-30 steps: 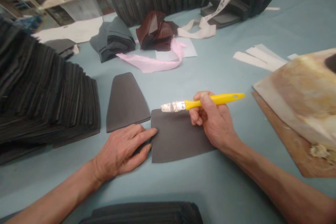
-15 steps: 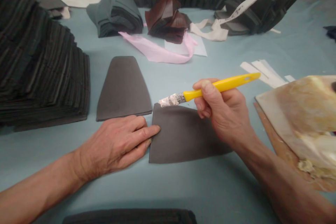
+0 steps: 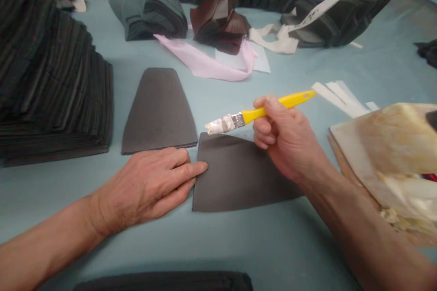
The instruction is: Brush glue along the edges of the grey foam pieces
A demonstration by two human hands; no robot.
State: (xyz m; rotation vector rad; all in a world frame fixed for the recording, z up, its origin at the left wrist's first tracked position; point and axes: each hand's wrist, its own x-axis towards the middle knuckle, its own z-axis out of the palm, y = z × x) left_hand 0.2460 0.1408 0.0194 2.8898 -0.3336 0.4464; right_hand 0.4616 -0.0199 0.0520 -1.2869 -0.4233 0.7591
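Observation:
My right hand point(image 3: 287, 132) pinches a yellow-handled paintbrush point(image 3: 261, 111). White residue coats its bristles, which point left at the top left corner of a dark grey sheet piece point(image 3: 239, 177); whether they touch it I cannot tell. Part of that piece is hidden under my right wrist. With fingers stretched out, my left hand point(image 3: 164, 182) lies flat, its index fingertip pressing the piece's left edge. Just beyond my left hand rests a second dark grey piece point(image 3: 159, 113), tapered toward the far side, with more than one layer at its near edge.
A tall stack of dark pieces point(image 3: 54, 91) stands at the left. Behind lie a grey-green bundle point(image 3: 150, 9), a brown bundle point(image 3: 218, 20) and a pink strip point(image 3: 208, 66). At the right is a glue-crusted container point(image 3: 385, 145), near white strips point(image 3: 341, 97). Another dark stack point(image 3: 164, 282) shows at the near edge.
My right hand has tilted the brush slightly, its handle end shifting left and its bristles rising a little. My left hand stays on the piece. The whole view has shifted slightly.

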